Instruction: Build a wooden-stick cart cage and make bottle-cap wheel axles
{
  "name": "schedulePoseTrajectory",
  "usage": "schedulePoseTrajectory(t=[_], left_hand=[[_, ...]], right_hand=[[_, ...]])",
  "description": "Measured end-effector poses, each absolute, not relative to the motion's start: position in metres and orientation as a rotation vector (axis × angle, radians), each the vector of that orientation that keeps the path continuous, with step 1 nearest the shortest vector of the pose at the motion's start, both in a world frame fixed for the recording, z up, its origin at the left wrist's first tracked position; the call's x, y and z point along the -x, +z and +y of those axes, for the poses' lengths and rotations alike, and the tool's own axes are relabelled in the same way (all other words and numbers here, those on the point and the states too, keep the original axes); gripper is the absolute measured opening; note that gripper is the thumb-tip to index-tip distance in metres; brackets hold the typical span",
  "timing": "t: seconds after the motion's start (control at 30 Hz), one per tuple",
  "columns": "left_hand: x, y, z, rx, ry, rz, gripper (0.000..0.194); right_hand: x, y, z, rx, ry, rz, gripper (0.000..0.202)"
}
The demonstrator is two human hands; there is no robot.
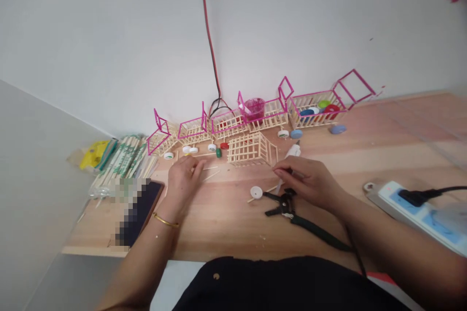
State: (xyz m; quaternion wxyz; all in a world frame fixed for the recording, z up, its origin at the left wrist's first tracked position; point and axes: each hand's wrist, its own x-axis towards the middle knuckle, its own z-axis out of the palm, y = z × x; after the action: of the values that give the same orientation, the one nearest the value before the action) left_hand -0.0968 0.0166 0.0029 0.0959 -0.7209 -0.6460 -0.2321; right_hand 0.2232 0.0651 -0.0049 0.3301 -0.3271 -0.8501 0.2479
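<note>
My left hand (184,177) is curled above the table beside two thin wooden sticks (211,173); anything between its fingers is hidden. My right hand (312,180) pinches thumb and finger together close to the lower corner of a small crate of bare wooden sticks (248,148). Whatever it holds is too small to make out. Behind that hand lies a white glue gun (293,150), partly covered. Below the fingers are dark-handled cutters (286,206) and a white round cap (256,192) with a stick under it.
Along the wall stand several stick carts with pink rims (315,102), bottle caps (296,134) and a pink cup (254,108). Packs of wooden sticks (124,158) and a phone (140,214) lie left. A power strip (419,211) with a plugged cord sits right.
</note>
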Motion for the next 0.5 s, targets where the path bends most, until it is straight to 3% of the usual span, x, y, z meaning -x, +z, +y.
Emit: schedulePoseTrajectory(t=[0.1,0.27,0.4,0.5], left_hand=[[0.074,0.016,0.010,2.360,-0.623,-1.895,0.038],[0.022,0.016,0.003,2.867,-0.539,-1.696,0.020],[-0.007,0.000,0.005,2.945,-0.334,-1.711,0.030],[-0.013,-0.009,0.008,2.941,-0.332,-1.725,0.023]], right_hand=[[-0.225,-0.005,0.066,0.891,0.616,-2.156,0.013],[-0.228,-0.004,0.067,0.955,0.587,-2.114,0.014],[-0.229,-0.001,0.069,0.990,0.546,-2.103,0.014],[-0.229,0.000,0.070,0.997,0.530,-2.095,0.014]])
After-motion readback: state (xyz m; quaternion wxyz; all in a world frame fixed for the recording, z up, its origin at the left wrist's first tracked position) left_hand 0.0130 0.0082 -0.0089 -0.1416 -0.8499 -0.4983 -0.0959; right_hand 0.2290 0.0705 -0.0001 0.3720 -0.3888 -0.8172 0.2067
